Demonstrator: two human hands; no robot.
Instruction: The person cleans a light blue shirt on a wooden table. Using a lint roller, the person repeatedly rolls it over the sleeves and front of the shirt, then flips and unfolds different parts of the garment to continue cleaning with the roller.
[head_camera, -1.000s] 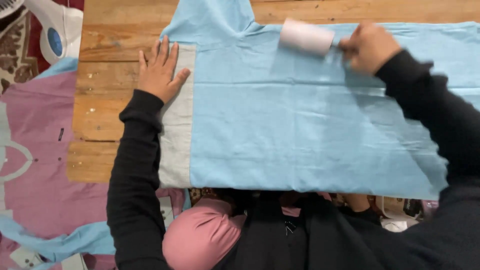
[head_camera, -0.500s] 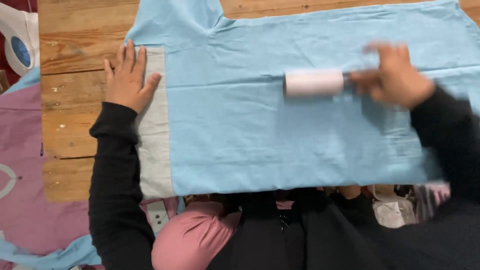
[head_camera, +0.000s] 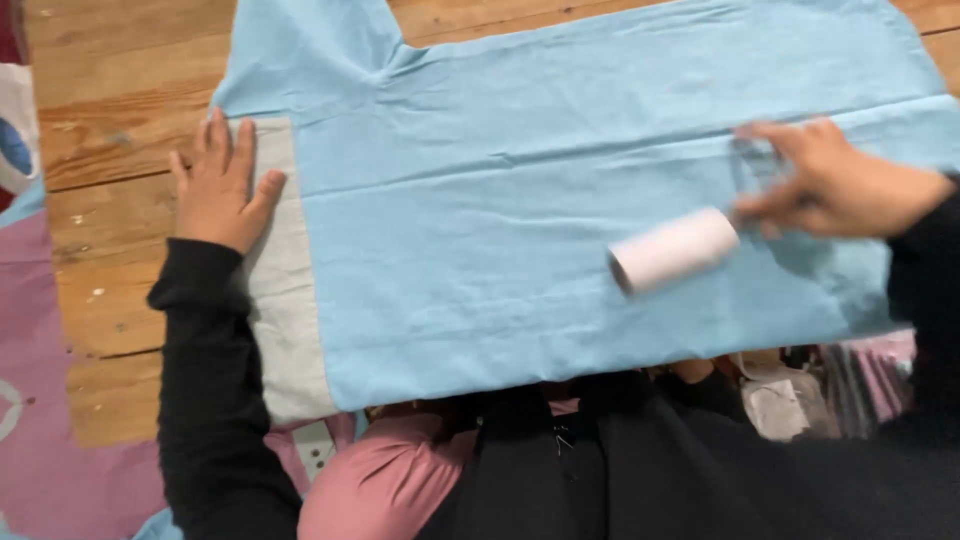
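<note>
A light blue garment (head_camera: 560, 200) lies spread flat over a wooden worktop (head_camera: 110, 110) made of planks, covering most of it from the far edge to the near edge and running off toward the right side. Along the garment's left end sits a pale grey band (head_camera: 285, 300) of cloth, reaching from about the middle of the worktop down to the near edge. The left hand (head_camera: 220, 185) lies open and flat, palm down, fingers spread and pointing toward the far edge; it rests partly on the bare wood and partly on the upper end of the grey band, pressing the cloth there. The right hand (head_camera: 835, 185), blurred, is closed around the handle of a lint roller (head_camera: 672, 250), and the handle itself is too smeared to make out clearly. The roller's white cylinder rests on the blue cloth toward the right side of the worktop, nearer the near edge than the far one, tilted so that its free end points left and toward the person. Both arms are in black sleeves (head_camera: 215, 400). Beyond the left edge of the worktop lies a pink cloth (head_camera: 60, 420), and a white and blue object (head_camera: 15, 130) shows at the far left, mostly cut off. At the near edge, pink and black clothing of the person fills the bottom.
</note>
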